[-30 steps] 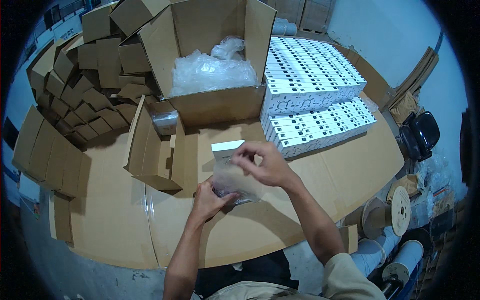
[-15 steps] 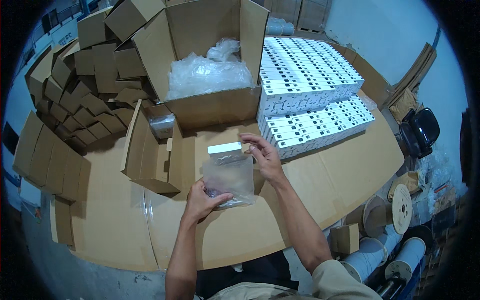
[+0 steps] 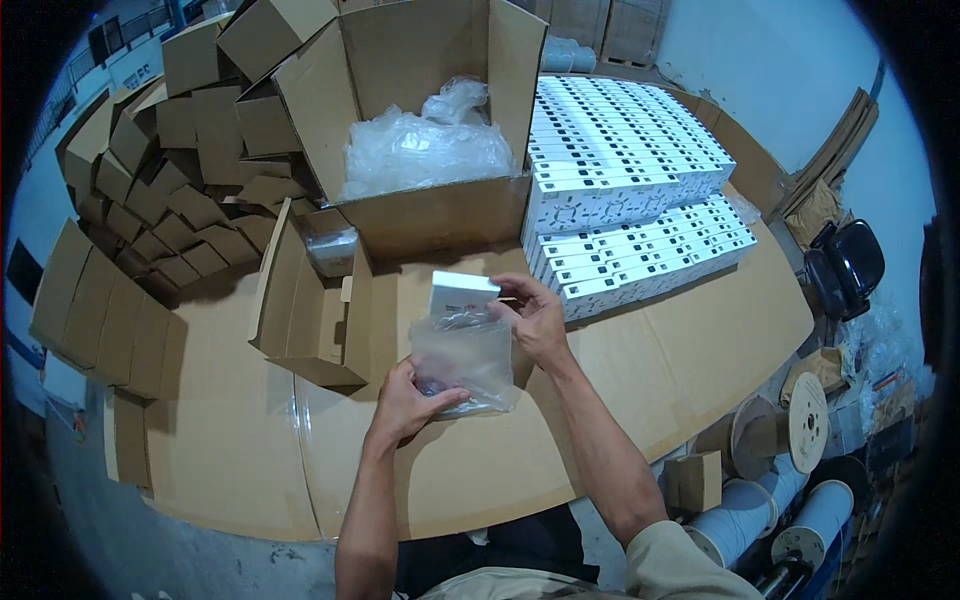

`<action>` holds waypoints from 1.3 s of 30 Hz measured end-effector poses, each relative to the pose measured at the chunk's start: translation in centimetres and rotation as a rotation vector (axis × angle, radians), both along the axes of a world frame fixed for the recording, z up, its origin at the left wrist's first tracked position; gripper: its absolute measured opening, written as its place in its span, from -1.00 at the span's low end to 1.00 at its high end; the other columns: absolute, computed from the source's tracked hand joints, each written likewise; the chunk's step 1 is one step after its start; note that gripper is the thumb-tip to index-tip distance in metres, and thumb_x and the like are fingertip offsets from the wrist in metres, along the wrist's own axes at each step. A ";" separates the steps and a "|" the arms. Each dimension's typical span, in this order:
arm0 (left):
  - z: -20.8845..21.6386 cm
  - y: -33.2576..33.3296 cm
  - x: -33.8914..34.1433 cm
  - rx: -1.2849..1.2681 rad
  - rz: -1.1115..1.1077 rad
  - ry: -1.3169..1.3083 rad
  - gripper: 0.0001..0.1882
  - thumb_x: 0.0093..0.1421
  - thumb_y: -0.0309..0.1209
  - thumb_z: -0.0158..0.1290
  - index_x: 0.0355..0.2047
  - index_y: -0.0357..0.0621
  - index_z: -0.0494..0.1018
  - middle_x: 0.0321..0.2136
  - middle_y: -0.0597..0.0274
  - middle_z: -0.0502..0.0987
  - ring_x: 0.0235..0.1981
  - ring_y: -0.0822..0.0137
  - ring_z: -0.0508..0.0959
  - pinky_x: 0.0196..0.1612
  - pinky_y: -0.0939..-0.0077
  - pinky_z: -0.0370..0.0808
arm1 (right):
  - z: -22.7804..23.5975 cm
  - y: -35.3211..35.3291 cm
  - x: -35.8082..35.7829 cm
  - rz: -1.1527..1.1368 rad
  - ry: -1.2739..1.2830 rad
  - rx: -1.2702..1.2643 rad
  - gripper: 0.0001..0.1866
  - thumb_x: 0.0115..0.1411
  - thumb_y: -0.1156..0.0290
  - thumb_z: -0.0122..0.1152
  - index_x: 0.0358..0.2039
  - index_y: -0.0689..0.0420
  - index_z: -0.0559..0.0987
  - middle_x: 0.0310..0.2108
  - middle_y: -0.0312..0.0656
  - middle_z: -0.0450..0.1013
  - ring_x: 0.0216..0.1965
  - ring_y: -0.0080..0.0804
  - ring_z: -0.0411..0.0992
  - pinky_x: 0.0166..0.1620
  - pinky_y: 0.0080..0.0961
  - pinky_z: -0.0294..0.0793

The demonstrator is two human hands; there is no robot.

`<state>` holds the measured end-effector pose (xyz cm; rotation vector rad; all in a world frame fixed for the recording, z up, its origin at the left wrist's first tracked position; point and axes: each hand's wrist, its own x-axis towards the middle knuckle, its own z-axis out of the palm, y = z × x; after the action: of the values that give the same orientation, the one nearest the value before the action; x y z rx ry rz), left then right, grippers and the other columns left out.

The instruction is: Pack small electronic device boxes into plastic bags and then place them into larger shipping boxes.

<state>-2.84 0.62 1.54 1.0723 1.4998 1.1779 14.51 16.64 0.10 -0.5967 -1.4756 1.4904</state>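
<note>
A flat white box (image 3: 465,290) sticks up from the mouth of a clear plastic bag (image 3: 462,350), with its lower part inside the bag. My left hand (image 3: 408,402) is closed on the bag's lower left corner, thumb across the front. At the box's right end, beside the bag's mouth, the fingers of my right hand (image 3: 535,320) are bent round the edge and pinch it. Just left of the bag stands an open brown carton (image 3: 310,300), which has a clear-wrapped item (image 3: 332,252) at its far end.
A large open carton (image 3: 430,215) behind holds crumpled clear bags (image 3: 425,150). Stacked white boxes (image 3: 630,180) fill the table's far right. Brown cartons (image 3: 200,170) pile up at left, more (image 3: 100,310) standing along that edge. Cable spools (image 3: 805,420) lie beyond the right edge.
My right hand has closed from spread fingers onto the white box's end. More of the box now shows above the bag. The whole view has shifted slightly.
</note>
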 end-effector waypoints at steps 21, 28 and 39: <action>-0.1 0.1 -0.5 -0.027 -0.021 -0.004 -0.47 -0.06 -0.44 0.47 -0.09 -0.31 0.52 -0.26 0.19 0.64 -0.24 0.39 0.61 -0.12 0.44 0.57 | 1.5 -1.0 0.4 -0.048 0.354 -0.100 -0.75 0.24 0.63 0.28 -0.13 0.24 0.40 -0.16 -0.16 0.44 -0.11 -0.38 0.53 -0.03 -0.37 0.70; -0.1 0.0 -1.0 0.011 0.000 0.011 -0.43 -0.05 -0.45 0.47 -0.04 -0.30 0.50 -0.21 0.16 0.65 -0.19 0.37 0.61 -0.05 0.42 0.55 | 1.5 -1.4 0.0 -0.050 0.214 -0.007 -0.73 0.23 0.63 0.30 -0.12 0.22 0.41 -0.16 -0.19 0.44 -0.09 -0.44 0.51 -0.02 -0.50 0.60; 1.4 0.0 -0.5 -0.034 0.056 0.052 -0.41 -0.04 -0.44 0.47 -0.01 -0.31 0.48 -0.18 0.13 0.65 -0.15 0.34 0.62 -0.01 0.41 0.55 | 0.6 -1.1 0.0 -0.001 0.203 -0.083 -0.77 0.29 0.56 0.26 -0.11 0.18 0.40 -0.20 -0.28 0.42 -0.17 -0.59 0.43 -0.12 -0.62 0.48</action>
<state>-3.29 0.58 2.93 1.0509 1.5940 1.1667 14.50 15.52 0.73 -0.4798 -1.2628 1.5683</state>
